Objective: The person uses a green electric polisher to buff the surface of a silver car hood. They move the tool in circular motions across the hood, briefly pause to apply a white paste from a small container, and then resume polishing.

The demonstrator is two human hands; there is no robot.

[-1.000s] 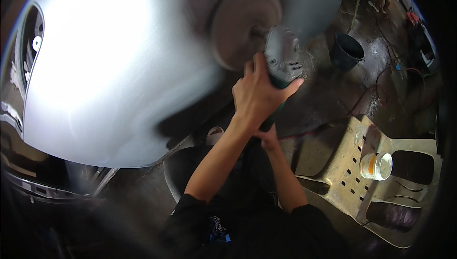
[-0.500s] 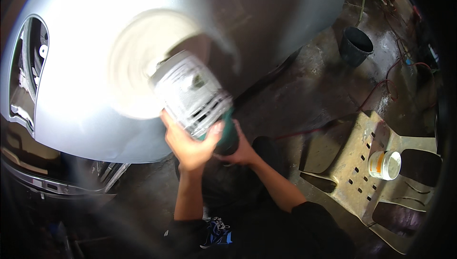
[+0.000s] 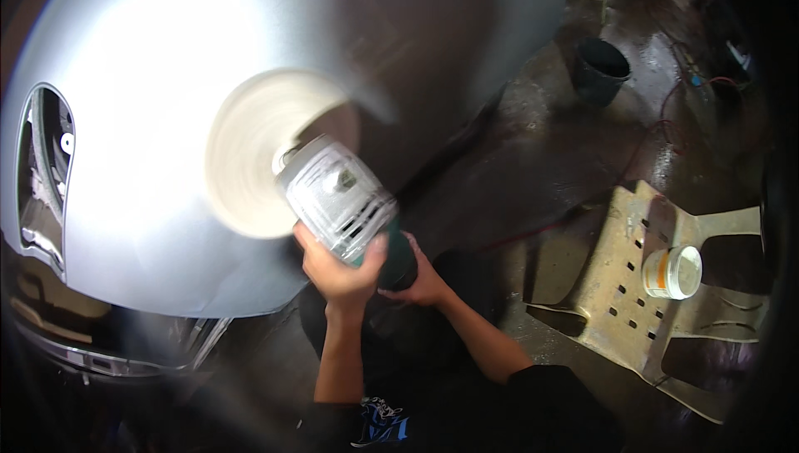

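Gripping a polisher [image 3: 345, 203] in both hands, the person presses its pale round pad [image 3: 266, 153] against a silver car panel [image 3: 166, 78]. The left hand [image 3: 337, 274] wraps the grey head of the tool from below, its grip closed around the housing. The right hand [image 3: 420, 282] closes around the dark green handle [image 3: 398, 257] just behind it, the two hands almost touching. The pad is blurred, so its edge cannot be told sharply; it lies flat on the panel's lower middle, right of the bright glare.

Against a second ago, the tool has come well down and to the left: then the pad sat high on the panel near the upper edge of view, with the left arm stretched up. Half a second ago it was already near its present spot, a little higher and further left; both hands hold it as they did then.

Right of the person, a pale perforated chair [image 3: 632, 286] lies on the wet concrete floor [image 3: 541, 161], with a small white tub [image 3: 672, 272] resting on it. A black bucket [image 3: 601, 70] stands further off, near red cables [image 3: 666, 120].
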